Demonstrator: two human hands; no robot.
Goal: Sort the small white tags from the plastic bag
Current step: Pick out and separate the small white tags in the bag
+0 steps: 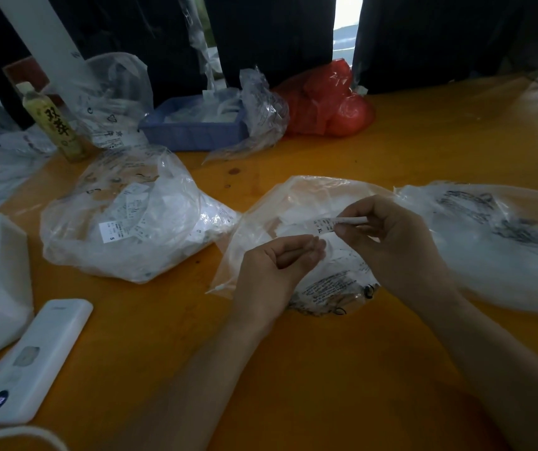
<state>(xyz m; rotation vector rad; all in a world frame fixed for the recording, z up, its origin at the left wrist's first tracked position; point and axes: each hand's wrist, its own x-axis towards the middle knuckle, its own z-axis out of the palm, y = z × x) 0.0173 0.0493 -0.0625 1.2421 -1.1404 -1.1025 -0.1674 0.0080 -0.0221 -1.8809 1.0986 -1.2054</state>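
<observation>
Far left of the grip, one white power bank (31,362) lay on the orange table (423,151). One bottle (54,122) stood behind it, label in Chinese characters I could not read surely. One clear bag of tags (130,216) sat left of the hands, a tag inside marked "S". One blue tray (192,128) and one red bag (326,102) were well beyond. Left hand (277,268) was curled, fingertips pinched at the tag's lower end. Right hand (388,232) pinched one white tag (326,224) marked "XL", held above the flattened plastic bag (293,206). A third clear bag (495,242) lay right of the grip, its print unreadable.
</observation>
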